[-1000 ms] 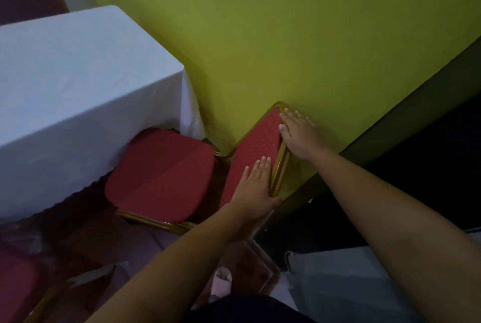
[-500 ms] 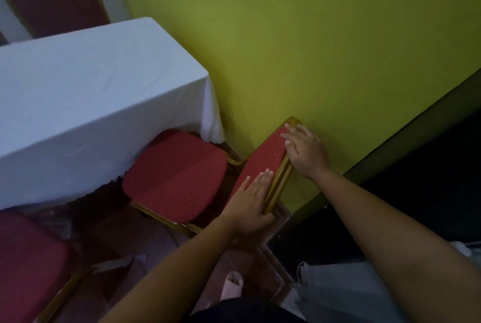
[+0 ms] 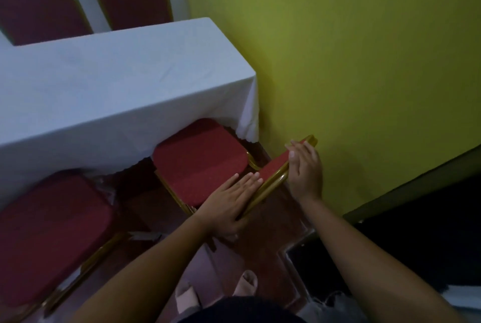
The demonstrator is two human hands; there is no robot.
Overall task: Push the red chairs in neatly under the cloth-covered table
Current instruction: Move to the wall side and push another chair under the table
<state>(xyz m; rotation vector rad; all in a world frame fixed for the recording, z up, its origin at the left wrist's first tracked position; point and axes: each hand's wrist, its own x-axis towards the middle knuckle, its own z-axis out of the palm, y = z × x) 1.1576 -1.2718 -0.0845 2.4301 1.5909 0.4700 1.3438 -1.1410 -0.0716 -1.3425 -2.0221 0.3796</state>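
A red chair with a gold frame stands at the corner of the table draped in white cloth [image 3: 109, 93]. Its seat [image 3: 200, 161] has its far edge just under the hanging cloth. My left hand [image 3: 229, 205] grips the near end of the backrest [image 3: 276, 166], fingers flat on the red pad and thumb behind the gold rail. My right hand [image 3: 303, 169] holds the far end of the backrest top, close to the yellow-green wall. A second red chair [image 3: 49, 239] stands to the left, its seat mostly out from the table.
The yellow-green wall [image 3: 351, 62] runs close along the right of the chair. Two more red chair backs [image 3: 135, 0] rise behind the table's far side. My feet [image 3: 244, 283] stand on the reddish floor just behind the chair. A dark area lies at the right.
The chair has slid toward the table, so its seat edge now reaches under the cloth. My view has tilted up, bringing the far chairs and the left chair's seat into sight.
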